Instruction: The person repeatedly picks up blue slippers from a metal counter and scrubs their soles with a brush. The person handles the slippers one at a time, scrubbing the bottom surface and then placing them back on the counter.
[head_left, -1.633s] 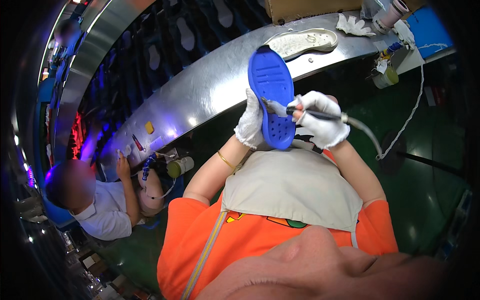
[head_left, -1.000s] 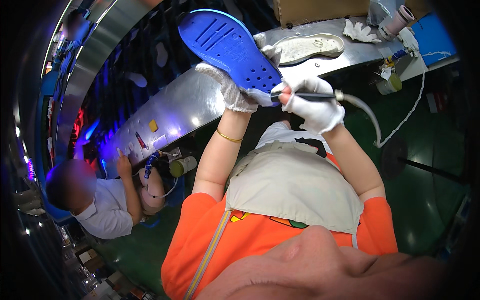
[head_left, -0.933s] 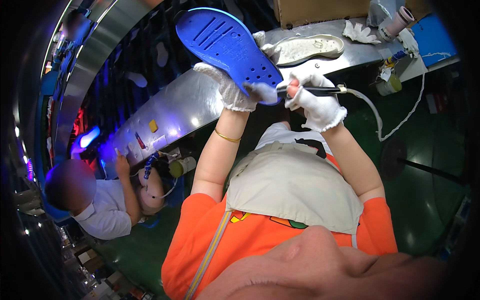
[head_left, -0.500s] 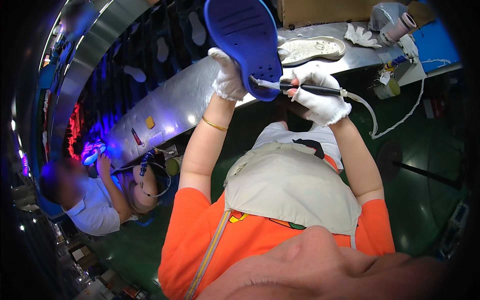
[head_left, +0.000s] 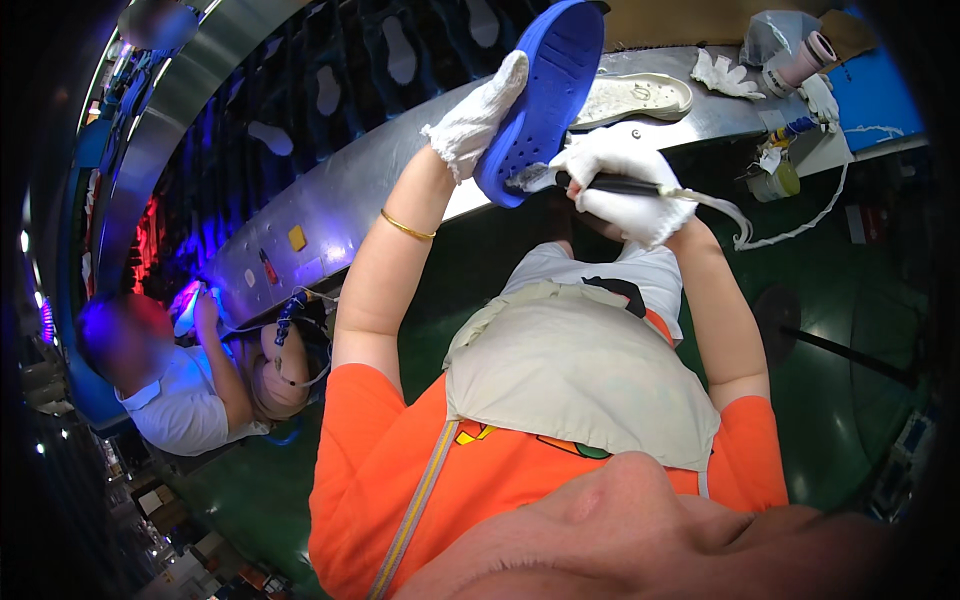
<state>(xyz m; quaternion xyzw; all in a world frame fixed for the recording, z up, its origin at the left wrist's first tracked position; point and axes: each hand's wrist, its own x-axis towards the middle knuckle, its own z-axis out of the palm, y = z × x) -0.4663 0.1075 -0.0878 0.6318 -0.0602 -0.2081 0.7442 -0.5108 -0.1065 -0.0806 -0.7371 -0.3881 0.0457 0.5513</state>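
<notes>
Above the apron, in the head view, the left hand (head_left: 478,118) in a white cotton glove grasps a blue shoe sole (head_left: 545,95) by its edge and holds it raised and tilted, the heel end pointing down toward the right hand (head_left: 625,180); the right hand, also gloved, is closed around a dark pen-like tool (head_left: 610,184) whose pale tip touches the heel end of the sole; a whitish hose (head_left: 735,215) runs from the back of the tool toward the bench. Behind the hands a curved metal conveyor bench (head_left: 400,170) carries a white sole (head_left: 632,97), spare gloves (head_left: 722,73) and a small jar (head_left: 773,180); on the left a co-worker (head_left: 180,390) in a white shirt sits under violet light.

By my judgement the step in hand is treating the rim of the sole at the heel with the tool; the next move seems to call for turning the sole a little in the left hand, so that the tip can follow the edge without leaving it.
</notes>
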